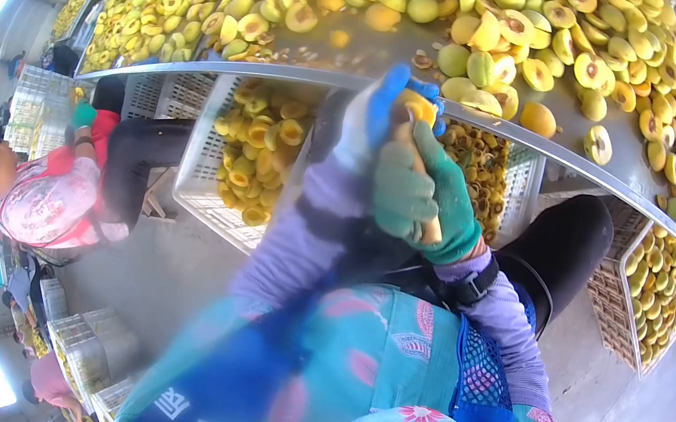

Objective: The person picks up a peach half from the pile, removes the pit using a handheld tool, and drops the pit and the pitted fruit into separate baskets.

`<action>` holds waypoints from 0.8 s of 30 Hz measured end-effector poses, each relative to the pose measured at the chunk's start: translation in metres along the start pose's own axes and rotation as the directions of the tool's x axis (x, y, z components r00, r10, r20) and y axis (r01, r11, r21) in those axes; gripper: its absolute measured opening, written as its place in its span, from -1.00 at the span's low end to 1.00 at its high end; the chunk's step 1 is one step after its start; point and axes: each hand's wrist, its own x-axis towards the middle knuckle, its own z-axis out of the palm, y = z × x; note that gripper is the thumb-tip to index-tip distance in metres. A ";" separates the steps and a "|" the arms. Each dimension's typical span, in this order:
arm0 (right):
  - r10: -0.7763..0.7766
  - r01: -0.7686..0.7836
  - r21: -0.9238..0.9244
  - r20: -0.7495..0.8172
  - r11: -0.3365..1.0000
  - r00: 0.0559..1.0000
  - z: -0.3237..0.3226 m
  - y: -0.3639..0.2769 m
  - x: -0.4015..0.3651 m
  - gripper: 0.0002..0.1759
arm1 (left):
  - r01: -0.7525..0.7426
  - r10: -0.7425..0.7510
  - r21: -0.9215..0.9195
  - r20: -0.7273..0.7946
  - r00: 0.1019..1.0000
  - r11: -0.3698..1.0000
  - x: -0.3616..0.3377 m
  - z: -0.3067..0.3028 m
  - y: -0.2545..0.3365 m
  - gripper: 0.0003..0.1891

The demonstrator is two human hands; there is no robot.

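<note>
Above the table's near edge, my left hand (377, 118), in a blue and white glove, is closed around a yellow peach half (420, 112). My right hand (440, 195), in a green glove, grips a wooden-handled tool (429, 230). The handle's lower end sticks out below the fist. Its upper end reaches up to the fruit, where the working tip is hidden. Both hands are close together, right hand below the left. Beyond them, many yellow-green peach halves (489, 70) lie heaped on the metal table (331, 47), some showing brown stones.
Under the table edge stand a white crate (198, 159) of hollowed peach halves and another crate (524, 181) of brownish pieces. A crate (619, 260) of halves sits at right. A co-worker (61, 189) sits at left by the same table. Stacked crates (93, 344) stand behind.
</note>
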 end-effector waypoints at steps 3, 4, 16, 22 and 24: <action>0.113 -0.114 -0.016 -0.018 0.993 0.993 -0.005 0.007 -0.001 -0.52 | -0.031 0.028 -0.064 -0.047 0.999 0.997 -0.024 -0.008 0.004 -0.60; 0.141 -0.140 0.023 -0.031 0.990 0.990 -0.005 0.009 0.001 -0.52 | -0.098 0.101 0.044 -0.056 0.993 0.994 -0.032 -0.010 0.005 -0.61; -0.408 -0.038 -0.466 -0.808 0.884 0.425 -0.116 -0.043 -0.071 -0.67 | 0.294 0.431 0.931 -0.361 0.827 0.216 0.042 -0.135 0.120 -0.41; -0.691 -0.236 -0.890 -0.452 0.389 0.564 -0.061 -0.025 -0.033 -0.67 | 0.258 0.417 0.902 -0.394 0.819 0.346 0.171 -0.169 0.091 -0.58; -0.677 -0.261 -0.897 -0.441 0.356 0.590 -0.042 -0.024 -0.023 -0.72 | 0.147 0.409 0.960 -0.236 0.881 0.237 0.162 -0.163 0.087 -0.61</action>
